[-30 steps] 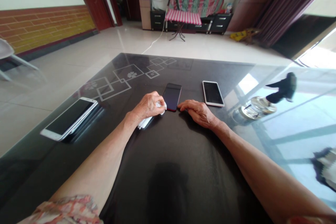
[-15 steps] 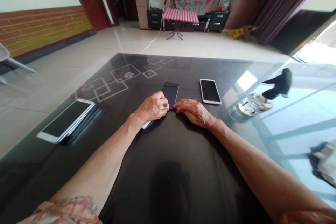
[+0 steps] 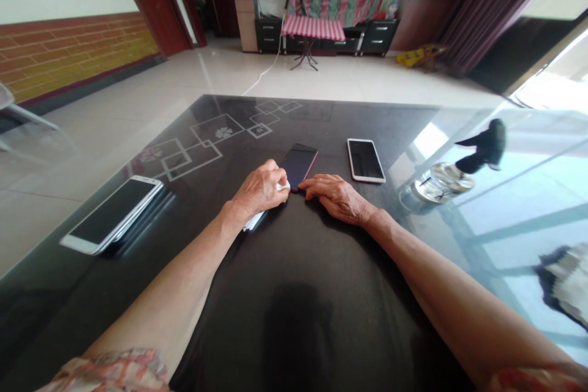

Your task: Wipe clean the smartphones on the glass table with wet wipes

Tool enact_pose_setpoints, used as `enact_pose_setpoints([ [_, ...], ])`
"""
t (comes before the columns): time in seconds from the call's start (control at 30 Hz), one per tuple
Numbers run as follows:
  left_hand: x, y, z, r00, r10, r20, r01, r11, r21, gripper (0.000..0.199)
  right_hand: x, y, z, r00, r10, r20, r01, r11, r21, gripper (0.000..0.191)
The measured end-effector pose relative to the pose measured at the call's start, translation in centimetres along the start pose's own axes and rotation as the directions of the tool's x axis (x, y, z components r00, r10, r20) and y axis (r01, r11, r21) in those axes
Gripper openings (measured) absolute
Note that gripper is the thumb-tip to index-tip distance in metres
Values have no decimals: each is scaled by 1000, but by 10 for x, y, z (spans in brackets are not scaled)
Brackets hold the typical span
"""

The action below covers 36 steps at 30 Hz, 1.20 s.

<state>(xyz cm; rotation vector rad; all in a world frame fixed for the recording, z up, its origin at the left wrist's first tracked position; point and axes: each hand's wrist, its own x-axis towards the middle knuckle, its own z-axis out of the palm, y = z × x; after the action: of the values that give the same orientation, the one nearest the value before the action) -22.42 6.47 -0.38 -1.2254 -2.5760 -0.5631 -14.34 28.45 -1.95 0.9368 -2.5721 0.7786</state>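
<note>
A dark smartphone [image 3: 299, 165] with a reddish edge lies face up on the black table, slightly slanted. My left hand [image 3: 263, 188] is closed around a folded white cloth or tissue [image 3: 254, 220], its knuckles at the phone's lower left edge. Part of the white piece is hidden under the palm. My right hand [image 3: 335, 195] rests palm down, fingers stretched out, with its fingertips at the phone's lower right corner. Just beyond that hand lies a white-framed smartphone [image 3: 366, 160], face up and untouched.
Stacked white phones [image 3: 111, 214] lie near the left table edge. A clear spray bottle [image 3: 441, 184] with a black head is on the right. Crumpled greyish cloth [image 3: 569, 285] sits at the far right. Beyond the glossy table [image 3: 294, 245], a small striped table [image 3: 313, 27] stands on the floor.
The dark phone has turned a little clockwise, its top swinging right. My left hand has shifted slightly left with the white cloth. My right hand stays nearly in place.
</note>
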Motion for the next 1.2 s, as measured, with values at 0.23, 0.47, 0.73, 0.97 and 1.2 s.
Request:
enact_pose_setpoints([
  [0.23,0,-4,-1,999,-27,-27,28,999,38,7,-1,0,0,1000,18,14,-18,1000,-13,32],
  [0.47,0,-1,-1,999,23,-22,-23,1000,7,6,0,-1,-1,1000,16,4,-16,1000,-1,32],
  [0.73,-1,1,-4,1000,24,-17,-23,998,51,8,0,-1,-1,1000,14,7,-14,1000,-8,32],
  [0.97,0,3,-4,999,24,-27,-23,998,61,6,0,-1,-1,1000,0,-4,0,1000,-2,32],
  [1.2,0,4,-2,999,39,-14,-38,999,26,6,1,-1,0,1000,9,-4,-9,1000,-8,33],
])
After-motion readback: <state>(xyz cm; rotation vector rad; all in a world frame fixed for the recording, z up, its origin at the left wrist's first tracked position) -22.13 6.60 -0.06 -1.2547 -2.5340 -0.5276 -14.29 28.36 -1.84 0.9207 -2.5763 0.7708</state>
